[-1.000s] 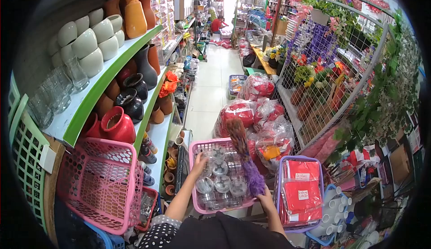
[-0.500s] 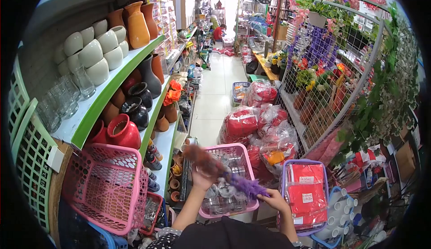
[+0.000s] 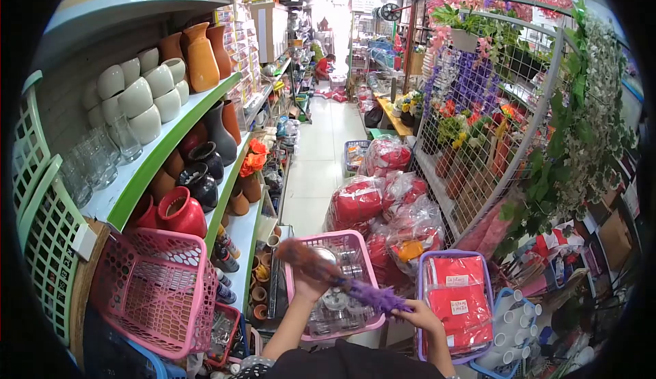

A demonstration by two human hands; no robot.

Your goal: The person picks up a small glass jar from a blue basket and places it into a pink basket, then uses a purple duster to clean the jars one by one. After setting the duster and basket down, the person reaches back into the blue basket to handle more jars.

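A feather duster (image 3: 365,293), brown at one end and purple at the other, slants across a pink plastic basket (image 3: 376,276). My right hand (image 3: 422,316) is closed around its purple end. Under the brown end, my left hand (image 3: 311,287) is raised over the basket's left side with its fingers curled. The duster hides most of those fingers and whatever they hold. Clear glassware (image 3: 335,323) fills the basket below both hands. Just right of my right hand stands a purple-rimmed basket (image 3: 489,297) with red packets (image 3: 465,276) in it.
At left, shelves hold white bowls (image 3: 145,121), drinking glasses (image 3: 125,140) and vases (image 3: 183,214). An empty pink basket (image 3: 154,297) leans below them. Bagged red goods (image 3: 357,200) line the aisle beside a wire rack (image 3: 502,167). White cups (image 3: 509,321) lie at lower right. A person (image 3: 324,68) sits far back.
My view has tilted up a little and shifted. The duster's brown end is still blurred by motion over my left hand. My right hand keeps hold of the purple end.
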